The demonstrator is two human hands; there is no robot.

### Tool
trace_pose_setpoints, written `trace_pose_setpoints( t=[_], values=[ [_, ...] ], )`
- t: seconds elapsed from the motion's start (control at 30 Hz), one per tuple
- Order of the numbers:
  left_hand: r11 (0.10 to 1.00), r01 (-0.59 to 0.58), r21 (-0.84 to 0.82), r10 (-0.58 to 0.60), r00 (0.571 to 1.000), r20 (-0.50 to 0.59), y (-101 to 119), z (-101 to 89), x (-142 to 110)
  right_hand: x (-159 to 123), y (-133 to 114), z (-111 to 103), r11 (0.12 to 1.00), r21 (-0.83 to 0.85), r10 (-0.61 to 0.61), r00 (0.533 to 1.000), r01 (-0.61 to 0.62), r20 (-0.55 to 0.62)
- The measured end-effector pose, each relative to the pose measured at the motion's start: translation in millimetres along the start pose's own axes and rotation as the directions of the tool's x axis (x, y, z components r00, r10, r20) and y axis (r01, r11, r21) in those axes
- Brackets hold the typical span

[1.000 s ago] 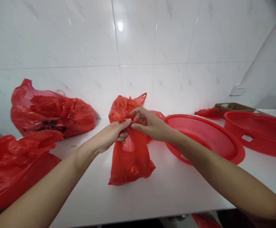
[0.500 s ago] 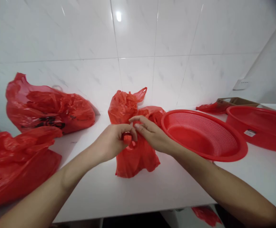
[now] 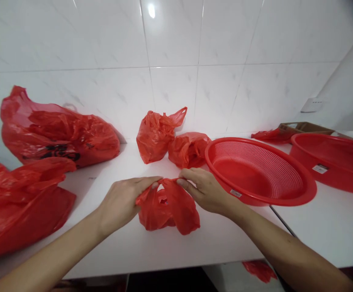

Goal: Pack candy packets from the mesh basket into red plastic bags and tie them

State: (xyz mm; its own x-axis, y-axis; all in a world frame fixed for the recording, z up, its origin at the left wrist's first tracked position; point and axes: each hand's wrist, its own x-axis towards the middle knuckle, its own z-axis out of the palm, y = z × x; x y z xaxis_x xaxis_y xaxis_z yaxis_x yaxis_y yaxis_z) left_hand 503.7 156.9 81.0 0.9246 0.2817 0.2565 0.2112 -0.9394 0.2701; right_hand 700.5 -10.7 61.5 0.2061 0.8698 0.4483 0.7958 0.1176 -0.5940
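Observation:
Between my hands, over the white table (image 3: 112, 251), is a small red plastic bag (image 3: 182, 209). My left hand (image 3: 124, 200) pinches its upper left edge between thumb and fingers. On the other side, my right hand (image 3: 202, 188) grips the top edge with thumb and forefinger. A stretch of red plastic runs taut from hand to hand, with a gap below it that shows the bag's inside. What lies in the bag is mostly hidden. Just behind stand two more filled red bags, one upright with a loop handle (image 3: 155, 136) and one lower and crumpled (image 3: 190, 149).
A red plastic colander (image 3: 258, 174) sits to the right, with a red basin (image 3: 341, 162) and a cardboard box (image 3: 307, 128) beyond it. Two large red bags, one with black print (image 3: 63, 138) and one nearer (image 3: 21, 211), fill the left side. A tiled wall (image 3: 176, 36) closes the back.
My hands have come lower and spread slightly apart, pulling the bag's top edge taut. The bag now sits lower with an opening showing, and the two bags behind are less covered.

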Motion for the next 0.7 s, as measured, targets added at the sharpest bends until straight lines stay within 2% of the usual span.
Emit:
trace_pose_setpoints(
  t=[0.07,0.13,0.2,0.27,0.3,0.37,0.47,0.53,0.6,0.7],
  values=[
    [0.993,0.115,0.016,-0.115,0.993,0.027,-21.6,3.3,-20.2,-11.5,19.4,2.7,0.993,0.016,0.12,0.993,-0.12,-0.022],
    [0.979,0.202,0.02,-0.202,0.977,0.073,-39.2,7.9,-39.5,-19.4,39.3,10.1,0.959,0.12,0.265,0.963,-0.259,-0.04],
    [0.976,0.219,0.002,-0.218,0.971,0.098,-44.9,13.1,-51.7,-20.8,51.4,22.1,0.909,0.24,0.368,0.927,-0.341,-0.075],
    [0.981,0.181,-0.067,-0.178,0.983,0.043,-37.5,19.5,-52.7,-15.7,51.6,36.9,0.879,0.296,0.426,0.894,-0.373,-0.138],
    [0.981,0.151,-0.118,-0.153,0.988,-0.007,-30.8,23.8,-48.9,-11.7,47.9,44.8,0.881,0.273,0.44,0.881,-0.387,-0.172],
    [0.967,0.098,-0.234,-0.128,0.985,-0.118,-16.6,35.4,-35.7,-3.1,36.7,61.2,0.897,0.119,0.442,0.872,-0.426,-0.211],
    [0.936,0.107,-0.335,-0.173,0.97,-0.172,-4.3,59.6,-12.4,4.7,23.5,85.4,0.875,-0.183,0.424,0.892,-0.448,-0.157],
    [0.931,0.19,-0.312,-0.241,0.961,-0.132,-3.5,75.2,-0.9,5.5,23.1,97.7,0.859,-0.309,0.402,0.911,-0.409,-0.09],
    [0.942,0.262,-0.212,-0.277,0.96,-0.046,-6.1,85.7,5.9,4.8,29.2,103.2,0.848,-0.371,0.387,0.92,-0.378,-0.052],
    [0.961,0.269,-0.071,-0.262,0.961,0.09,-12.5,89.5,9.8,5.2,44.4,98.3,0.82,-0.431,0.387,0.92,-0.375,-0.064]
  ],
)
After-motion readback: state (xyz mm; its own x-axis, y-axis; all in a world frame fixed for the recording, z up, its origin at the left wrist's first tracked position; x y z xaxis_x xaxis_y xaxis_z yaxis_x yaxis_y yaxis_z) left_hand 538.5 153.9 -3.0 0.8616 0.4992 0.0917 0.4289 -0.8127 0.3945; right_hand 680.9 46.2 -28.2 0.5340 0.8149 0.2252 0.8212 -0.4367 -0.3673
